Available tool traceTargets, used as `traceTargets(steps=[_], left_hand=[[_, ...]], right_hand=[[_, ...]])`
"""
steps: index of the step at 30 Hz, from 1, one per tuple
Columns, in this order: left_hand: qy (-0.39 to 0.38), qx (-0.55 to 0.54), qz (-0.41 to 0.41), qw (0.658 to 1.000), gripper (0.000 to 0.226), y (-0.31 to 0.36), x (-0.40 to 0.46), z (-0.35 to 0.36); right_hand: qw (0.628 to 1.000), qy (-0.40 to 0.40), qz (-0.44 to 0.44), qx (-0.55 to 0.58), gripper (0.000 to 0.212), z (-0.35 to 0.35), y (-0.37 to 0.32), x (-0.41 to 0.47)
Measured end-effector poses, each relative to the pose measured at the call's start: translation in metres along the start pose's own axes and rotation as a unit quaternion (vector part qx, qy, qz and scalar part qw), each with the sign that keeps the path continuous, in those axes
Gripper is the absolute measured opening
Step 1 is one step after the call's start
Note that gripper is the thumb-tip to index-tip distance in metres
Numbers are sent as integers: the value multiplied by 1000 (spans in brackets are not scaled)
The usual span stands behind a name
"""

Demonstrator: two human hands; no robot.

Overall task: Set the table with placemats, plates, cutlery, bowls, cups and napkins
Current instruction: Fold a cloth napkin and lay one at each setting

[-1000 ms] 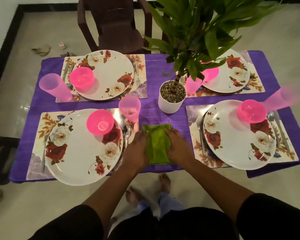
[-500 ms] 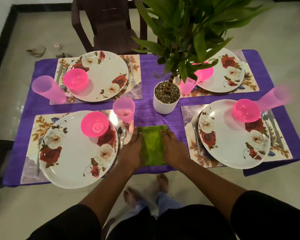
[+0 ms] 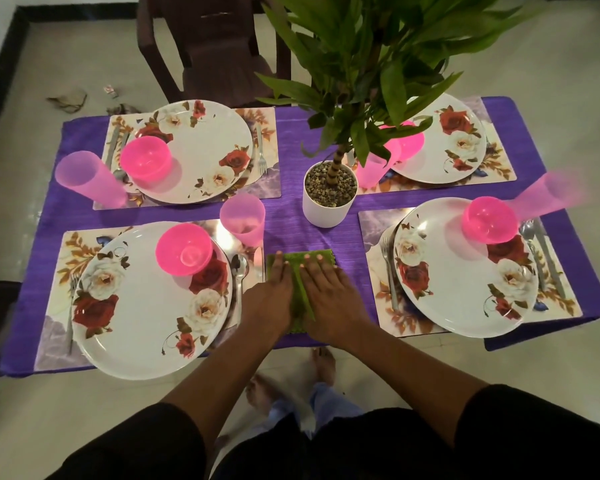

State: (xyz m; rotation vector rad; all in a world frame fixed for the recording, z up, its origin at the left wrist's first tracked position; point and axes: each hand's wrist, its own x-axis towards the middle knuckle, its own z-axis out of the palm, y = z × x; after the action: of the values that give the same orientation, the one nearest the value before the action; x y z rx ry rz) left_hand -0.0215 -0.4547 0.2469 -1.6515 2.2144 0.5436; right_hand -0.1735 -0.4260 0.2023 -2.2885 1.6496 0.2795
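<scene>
your left hand and right hand lay flat side by side on the green napkin, fingers straight and released, pressing it onto the purple cloth at the near edge of the desk. the napkin sat between the two near placemats, and only a strip of it showed between your hands, plus its far edge beyond your fingertips.

to the left, the near left plate rested on its placemat with a pink bowl on its far rim, a spoon just beside its right edge and a pink cup standing at the far right corner. to the right, the near right plate carried another pink bowl, with a fork along its left side and cutlery on its right.

two more places were laid on the far side, each with a flowered plate and a pink bowl. a white pot with a leafy plant stood in the middle of the desk, just beyond the napkin. a dark chair stood at the far side.
</scene>
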Motion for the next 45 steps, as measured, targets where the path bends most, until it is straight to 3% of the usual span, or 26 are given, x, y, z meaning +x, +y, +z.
traceTargets(steps=[3, 10, 23, 25, 28, 31, 33, 37, 41, 45], left_hand=[[-18, 15, 0, 1000, 80, -1, 2, 3], [-26, 28, -3, 999, 97, -15, 2, 8], [-32, -11, 6, 999, 110, -23, 9, 17], [-28, -41, 18, 999, 115, -25, 12, 14], [6, -114, 53, 992, 108, -31, 8, 9], [92, -218, 54, 970, 80, -42, -16, 13], [131, -294, 23, 946, 56, -51, -41, 22], [168, -354, -66, 918, 28, -69, -94, 41], [206, -404, -152, 878, 25, -65, -148, 70], [249, -483, -227, 808, 28, -47, -194, 111]], right_hand=[[1000, -28, -1, 1, 106, 2, 4, 3], [999, -25, 32, 18, 107, 6, 22, 1], [997, -52, 51, 38, 108, -3, 29, -6], [997, -27, 55, 49, 102, -13, 27, -5], [992, 86, 47, 75, 79, -27, 25, -9], [979, 172, -5, 110, 53, -31, 19, -12], [974, 176, -66, 130, 38, -32, 7, -11], [962, 105, -224, 118, 21, -41, -23, -7], [937, -12, -343, 67, 22, -44, -56, -10], [893, -89, -441, 9, 21, -41, -88, -13]])
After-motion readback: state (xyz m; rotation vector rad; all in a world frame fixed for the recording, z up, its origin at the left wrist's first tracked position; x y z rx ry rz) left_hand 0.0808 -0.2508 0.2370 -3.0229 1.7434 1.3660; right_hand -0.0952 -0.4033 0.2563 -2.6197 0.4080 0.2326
